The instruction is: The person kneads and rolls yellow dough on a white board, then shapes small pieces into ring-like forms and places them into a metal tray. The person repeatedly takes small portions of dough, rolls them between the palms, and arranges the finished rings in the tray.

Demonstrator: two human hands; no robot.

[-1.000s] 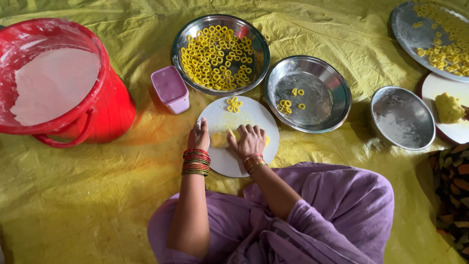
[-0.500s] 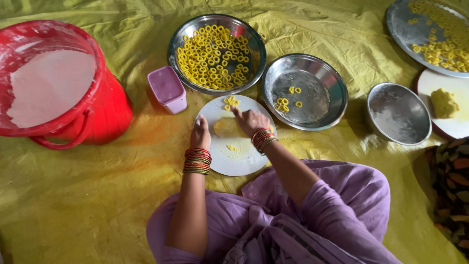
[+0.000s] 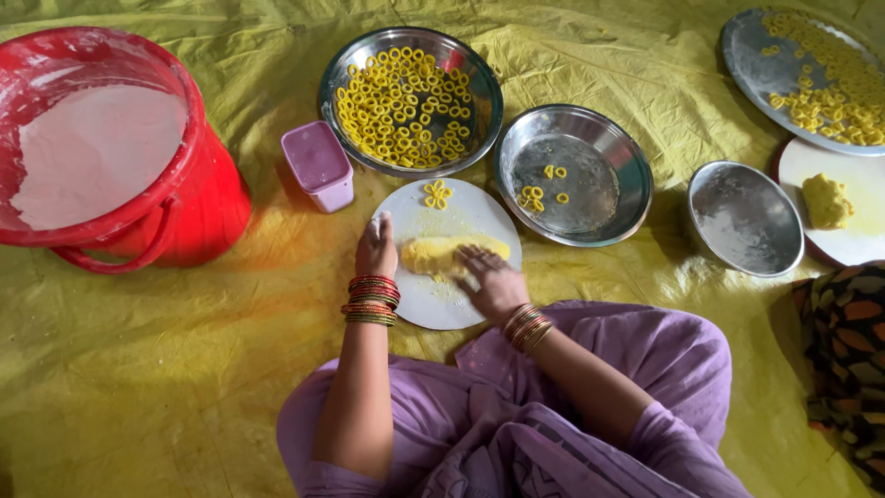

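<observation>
A white round plate (image 3: pixel 433 309) lies on the yellow sheet in front of my lap. On it lies a log of yellow dough (image 3: pixel 441 252). My left hand (image 3: pixel 375 249) rests on the plate's left side and touches the log's left end. My right hand (image 3: pixel 491 282) lies flat with spread fingers against the log's near right side. A few small yellow dough rings (image 3: pixel 437 194) sit at the plate's far edge. Both wrists carry red and gold bangles.
Beyond the plate stand a steel bowl full of rings (image 3: pixel 410 100), a steel dish with a few rings (image 3: pixel 573 173) and a small pink box (image 3: pixel 319 166). A red bucket of white flour (image 3: pixel 101 152) is at left. At right sit an empty steel dish (image 3: pixel 745 218), a tray of rings (image 3: pixel 811 78) and another plate with dough (image 3: pixel 834 205).
My right hand has drawn back from the plate's far side toward my lap. The dough now shows as a long log between my hands. The left hand has barely moved.
</observation>
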